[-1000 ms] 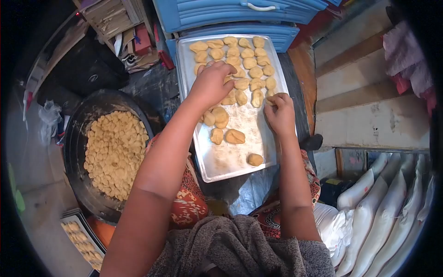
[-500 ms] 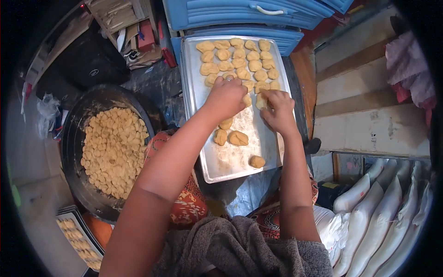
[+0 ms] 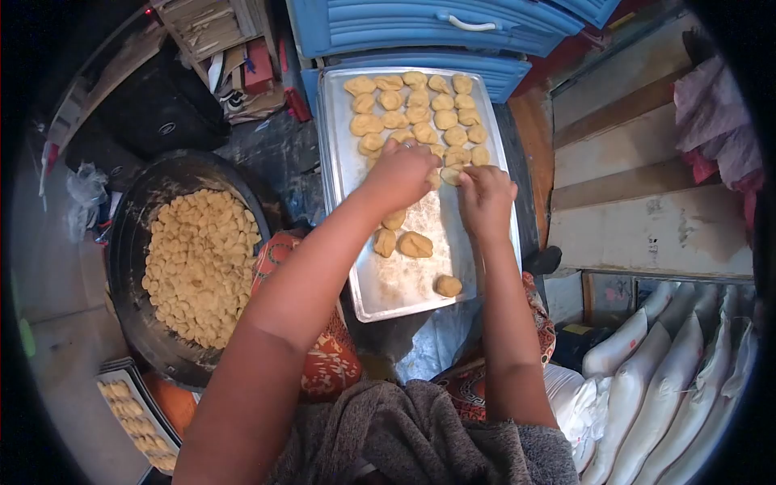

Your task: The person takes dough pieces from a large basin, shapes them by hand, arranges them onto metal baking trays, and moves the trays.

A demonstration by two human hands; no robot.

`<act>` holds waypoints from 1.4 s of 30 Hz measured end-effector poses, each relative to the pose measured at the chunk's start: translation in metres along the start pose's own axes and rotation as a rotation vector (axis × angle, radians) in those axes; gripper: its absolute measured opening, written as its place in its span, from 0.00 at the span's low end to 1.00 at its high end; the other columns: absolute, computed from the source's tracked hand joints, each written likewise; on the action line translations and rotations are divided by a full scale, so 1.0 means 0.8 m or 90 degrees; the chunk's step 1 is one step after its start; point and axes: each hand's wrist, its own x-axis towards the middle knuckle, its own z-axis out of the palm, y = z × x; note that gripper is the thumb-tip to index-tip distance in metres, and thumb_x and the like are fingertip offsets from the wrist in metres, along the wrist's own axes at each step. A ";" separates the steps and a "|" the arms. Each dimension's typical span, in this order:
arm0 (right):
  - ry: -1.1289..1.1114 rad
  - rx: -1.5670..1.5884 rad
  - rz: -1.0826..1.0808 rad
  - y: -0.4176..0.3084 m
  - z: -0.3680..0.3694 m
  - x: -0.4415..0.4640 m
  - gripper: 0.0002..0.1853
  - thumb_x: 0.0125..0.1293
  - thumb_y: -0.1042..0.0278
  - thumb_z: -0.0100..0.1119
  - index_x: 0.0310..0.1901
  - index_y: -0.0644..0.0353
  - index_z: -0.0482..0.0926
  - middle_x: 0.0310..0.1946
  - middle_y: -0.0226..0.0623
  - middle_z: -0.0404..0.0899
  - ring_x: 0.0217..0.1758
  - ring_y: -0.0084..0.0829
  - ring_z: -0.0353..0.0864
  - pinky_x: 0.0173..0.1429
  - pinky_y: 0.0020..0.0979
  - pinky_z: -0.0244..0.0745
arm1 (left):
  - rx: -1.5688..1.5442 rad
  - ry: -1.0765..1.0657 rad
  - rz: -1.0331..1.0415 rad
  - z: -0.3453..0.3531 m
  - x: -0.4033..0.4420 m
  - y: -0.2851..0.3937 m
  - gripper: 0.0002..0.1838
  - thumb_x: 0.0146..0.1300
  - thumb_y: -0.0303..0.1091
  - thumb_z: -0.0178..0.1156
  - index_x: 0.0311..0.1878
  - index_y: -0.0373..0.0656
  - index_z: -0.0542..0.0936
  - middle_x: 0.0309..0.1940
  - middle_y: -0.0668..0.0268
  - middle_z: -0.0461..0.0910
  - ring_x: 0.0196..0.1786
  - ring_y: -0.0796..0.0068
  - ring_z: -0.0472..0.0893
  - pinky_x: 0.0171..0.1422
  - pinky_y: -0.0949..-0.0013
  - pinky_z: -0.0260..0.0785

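Note:
Flattened pieces of yellow dough [image 3: 444,119] lie in rows on a metal baking tray [image 3: 380,287]. My right hand [image 3: 487,202] pinches the edge of a dough piece [image 3: 451,174] near the right side of the tray. Beside it, my left hand [image 3: 400,178] is closed over the tray, its fingers curled against another dough piece [image 3: 434,178]; the hand covers part of the rows. Nearer to me lie two thicker dough lumps, one of them a folded lump [image 3: 416,245], and a rounder dough ball [image 3: 448,285].
At the left stands a black tub [image 3: 129,323] with a heap of small dough lumps [image 3: 198,267]. Below it is a tray with shaped pieces [image 3: 133,412]. Blue drawers [image 3: 388,28] stand behind the baking tray. White filled sacks [image 3: 647,380] lean at the lower right.
My right hand has shifted slightly, and its fingers have drawn closer together on the dough piece, which sits a little further left. My left hand has hardly moved.

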 end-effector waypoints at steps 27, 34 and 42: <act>-0.148 0.404 0.325 -0.058 -0.003 -0.045 0.11 0.53 0.70 0.65 0.38 0.63 0.78 0.26 0.38 0.78 0.30 0.26 0.77 0.35 0.28 0.73 | -0.251 -0.093 -0.236 -0.043 -0.110 0.003 0.11 0.49 0.31 0.63 0.36 0.39 0.78 0.33 0.54 0.76 0.39 0.53 0.78 0.44 0.58 0.70; -0.156 0.221 0.093 -0.078 0.011 -0.039 0.21 0.49 0.68 0.69 0.46 0.60 0.76 0.37 0.45 0.78 0.43 0.47 0.79 0.47 0.39 0.73 | -0.135 0.006 -0.288 -0.032 -0.088 0.005 0.11 0.52 0.33 0.62 0.36 0.37 0.76 0.32 0.51 0.79 0.38 0.50 0.79 0.43 0.57 0.70; -0.286 0.227 0.237 -0.063 -0.008 -0.042 0.28 0.47 0.70 0.66 0.52 0.57 0.68 0.32 0.44 0.79 0.38 0.45 0.80 0.43 0.40 0.74 | -0.168 -0.009 -0.311 -0.037 -0.088 -0.002 0.11 0.52 0.31 0.62 0.37 0.36 0.76 0.27 0.51 0.79 0.33 0.52 0.80 0.38 0.58 0.71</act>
